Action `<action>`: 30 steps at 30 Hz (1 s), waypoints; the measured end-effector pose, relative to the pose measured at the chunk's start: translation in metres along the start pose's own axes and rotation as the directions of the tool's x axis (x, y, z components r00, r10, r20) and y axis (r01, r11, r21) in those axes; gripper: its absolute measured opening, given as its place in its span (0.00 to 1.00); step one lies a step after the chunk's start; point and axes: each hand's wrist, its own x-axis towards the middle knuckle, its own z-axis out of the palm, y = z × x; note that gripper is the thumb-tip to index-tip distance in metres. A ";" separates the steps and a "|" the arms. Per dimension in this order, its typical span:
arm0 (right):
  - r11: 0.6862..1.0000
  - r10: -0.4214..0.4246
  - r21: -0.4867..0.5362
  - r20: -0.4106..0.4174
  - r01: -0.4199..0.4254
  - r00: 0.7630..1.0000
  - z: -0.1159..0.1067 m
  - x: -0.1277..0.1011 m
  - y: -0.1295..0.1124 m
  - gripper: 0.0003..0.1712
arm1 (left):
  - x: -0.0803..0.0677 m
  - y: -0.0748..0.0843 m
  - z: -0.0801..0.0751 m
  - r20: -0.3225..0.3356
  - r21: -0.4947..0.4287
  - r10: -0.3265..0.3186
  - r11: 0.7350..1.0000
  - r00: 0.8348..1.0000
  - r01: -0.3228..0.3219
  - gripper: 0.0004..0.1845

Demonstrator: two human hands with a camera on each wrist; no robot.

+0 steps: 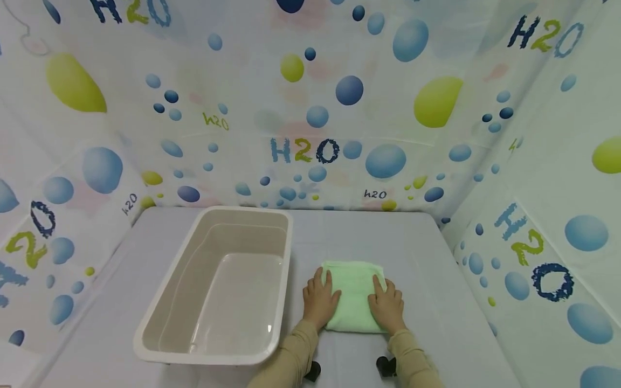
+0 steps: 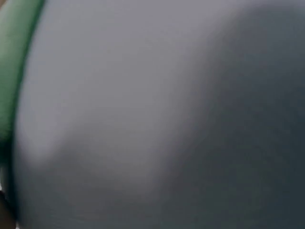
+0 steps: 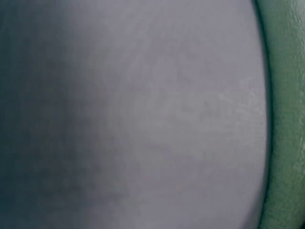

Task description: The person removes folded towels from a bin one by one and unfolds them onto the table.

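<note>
A folded light-green towel (image 1: 353, 296) lies flat on the white table, its front edge toward me. My left hand (image 1: 320, 300) rests along the towel's left side, fingers pointing away from me and thumb on the cloth. At the opposite side, my right hand (image 1: 387, 306) touches the cloth with spread fingers, its thumb turned inward. The left wrist view catches just a strip of the towel (image 2: 16, 67) at its left border. In the right wrist view the towel's rounded edge (image 3: 288, 119) runs down the right side.
A deep off-white plastic basin (image 1: 286, 280) stands left of the towel, close to my left forearm. White sheeting (image 1: 252, 124) printed with bubbles and "H2O" hangs behind the table (image 1: 368, 231) and on both sides. Black pieces (image 1: 386, 366) show beneath my wrists.
</note>
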 end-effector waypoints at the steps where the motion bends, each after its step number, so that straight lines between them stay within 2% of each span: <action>1: 1.000 0.006 -0.009 -0.001 -0.006 1.000 0.000 0.000 -0.001 0.33 | -0.001 -0.001 0.001 -0.016 0.068 0.026 0.997 1.000 -0.025 0.31; 4: 1.000 0.025 -0.014 0.002 -0.025 1.000 0.000 0.000 -0.003 0.33 | -0.001 -0.002 0.003 -0.048 0.225 0.095 0.971 0.994 -0.082 0.30; 8: 0.996 0.040 -0.083 -0.018 -0.041 0.999 -0.004 -0.003 -0.009 0.33 | 0.000 -0.003 0.003 -0.007 0.308 0.124 0.944 0.992 -0.116 0.30; 11: 0.977 0.004 -0.210 -0.069 -0.019 0.998 -0.007 -0.010 -0.019 0.29 | 0.000 -0.001 0.002 0.048 0.286 0.111 0.951 0.993 -0.120 0.30; 15: 0.925 -0.132 -0.375 -0.188 0.053 0.973 -0.009 -0.027 -0.033 0.17 | -0.001 0.000 0.003 0.090 0.242 0.084 0.965 0.992 -0.104 0.31; 18: 0.920 -0.144 -0.389 -0.210 0.052 0.967 -0.015 -0.041 -0.043 0.07 | -0.002 0.000 0.005 0.100 0.235 0.064 0.968 0.993 -0.086 0.30; 20: 0.937 -0.085 -0.348 -0.147 0.029 0.986 -0.022 -0.047 -0.050 0.05 | -0.002 0.000 0.004 0.088 0.232 0.057 0.970 0.994 -0.076 0.29; 23: 0.952 0.013 -0.304 -0.021 -0.019 1.000 -0.032 -0.052 -0.064 0.09 | 0.000 0.001 0.002 0.055 0.260 0.072 0.962 0.996 -0.084 0.29; 25: 0.955 0.053 -0.295 0.062 -0.032 0.997 -0.036 -0.052 -0.075 0.14 | 0.002 0.001 0.000 0.049 0.316 0.107 0.941 0.993 -0.117 0.29; 28: 0.955 0.065 -0.297 0.133 -0.023 0.989 -0.033 -0.050 -0.090 0.22 | 0.007 0.003 -0.002 0.081 0.396 0.167 0.899 0.983 -0.185 0.27; 30: 0.952 0.075 -0.306 0.169 -0.020 0.983 -0.027 -0.050 -0.097 0.28 | 0.009 0.004 -0.003 0.111 0.382 0.177 0.901 0.978 -0.207 0.25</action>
